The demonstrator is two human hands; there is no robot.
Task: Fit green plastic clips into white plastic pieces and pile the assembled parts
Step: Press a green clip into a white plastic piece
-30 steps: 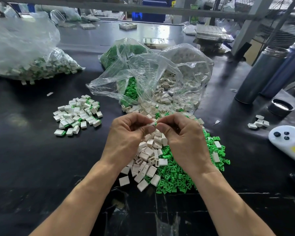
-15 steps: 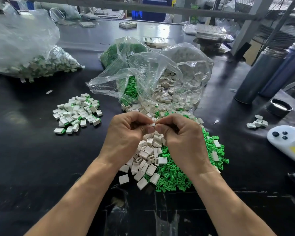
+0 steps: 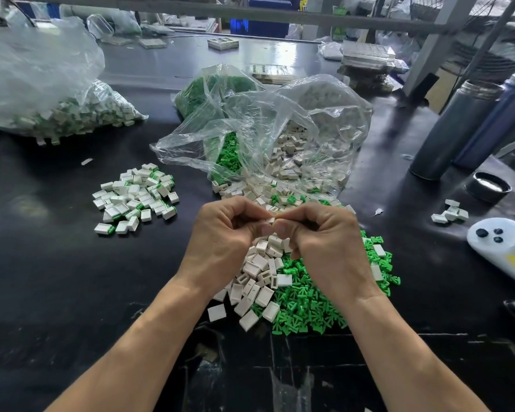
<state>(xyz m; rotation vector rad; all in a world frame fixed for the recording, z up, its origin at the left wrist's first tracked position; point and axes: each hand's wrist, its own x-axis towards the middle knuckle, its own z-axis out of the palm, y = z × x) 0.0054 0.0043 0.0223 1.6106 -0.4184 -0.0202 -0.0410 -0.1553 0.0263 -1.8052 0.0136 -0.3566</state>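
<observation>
While both hands meet over the loose parts, the fitting step looks to be in hand. Far left lies a bag (image 3: 51, 93) of finished parts; nearer, the pile (image 3: 136, 197) of assembled pieces sits on the table (image 3: 42, 292), well apart from the hands. The left hand (image 3: 223, 242) has its fingers curled, thumb and forefinger pinching a white piece (image 3: 270, 220), of which only a corner shows. The right hand (image 3: 324, 242) is curled likewise, its fingertips touching the left's; I judge it presses a clip in, but the clip itself is hidden, so what it holds I cannot tell. Below the hands lie loose white pieces (image 3: 256, 281), and just right of them green clips (image 3: 309, 304). Behind stand 2 open bags (image 3: 274, 129) spilling more of each.

Next, I judge, the clip must be pushed fully home, then the part carried left to the pile. Nothing blocks that path. To the right stand 2 flasks (image 3: 458, 129), a cap (image 3: 488, 185), a few stray white pieces (image 3: 451, 212) and a white controller (image 3: 503, 245), all clear of the work.
</observation>
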